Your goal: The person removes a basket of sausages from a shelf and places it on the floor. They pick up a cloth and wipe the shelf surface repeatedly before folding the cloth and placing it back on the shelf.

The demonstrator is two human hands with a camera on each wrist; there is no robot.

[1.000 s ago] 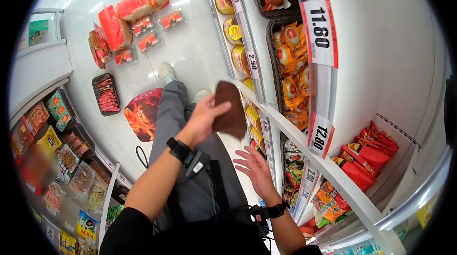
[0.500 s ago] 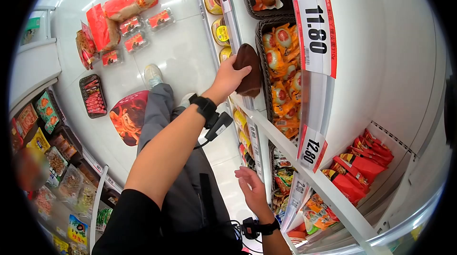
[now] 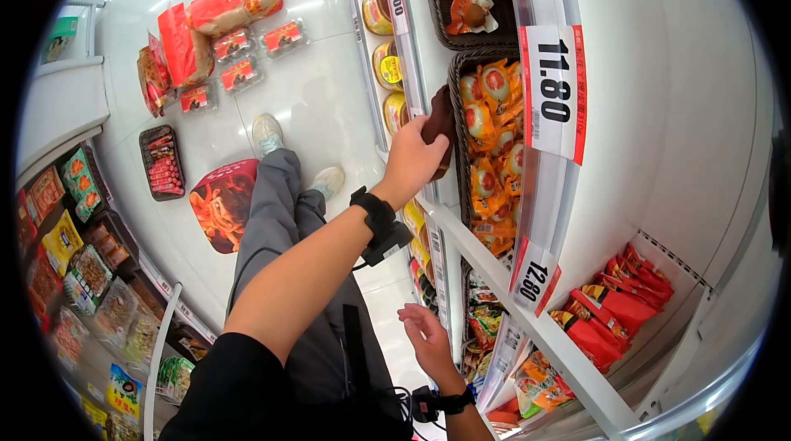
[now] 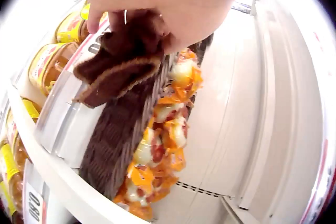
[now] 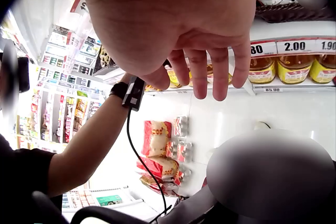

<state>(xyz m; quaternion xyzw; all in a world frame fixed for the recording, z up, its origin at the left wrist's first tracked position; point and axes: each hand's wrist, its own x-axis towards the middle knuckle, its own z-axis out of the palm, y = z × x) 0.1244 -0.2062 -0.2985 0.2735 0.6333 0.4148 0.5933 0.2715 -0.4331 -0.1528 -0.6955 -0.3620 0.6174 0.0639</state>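
Observation:
My left hand [image 3: 414, 163] grips a folded dark brown cloth [image 3: 443, 124] at the shelf's front edge. In the left wrist view the cloth [image 4: 118, 71] hangs from the curled fingers and overlaps the outer side of a dark woven basket [image 4: 118, 134]. Orange-wrapped packs, each with a pale round item [image 3: 494, 83], fill that basket. Lower in the head view, my right hand [image 3: 426, 338] hovers beside the shelving with relaxed fingers and holds nothing. The right wrist view shows its palm and loosely hanging fingers [image 5: 198, 74].
Jars with yellow labels [image 3: 387, 66] line the shelf below. A white bar [image 3: 527, 301] crosses near the left forearm. Red packs [image 3: 606, 313] stand on the right. On the floor are bread bags [image 3: 235, 0], a tray of red-wrapped sticks [image 3: 162, 163] and a printed stool [image 3: 224, 206].
My left hand has carried the brown cloth rightward from over the legs to the shelf edge by the basket; the cloth now looks more bunched. The right hand has drawn back a little, downward.

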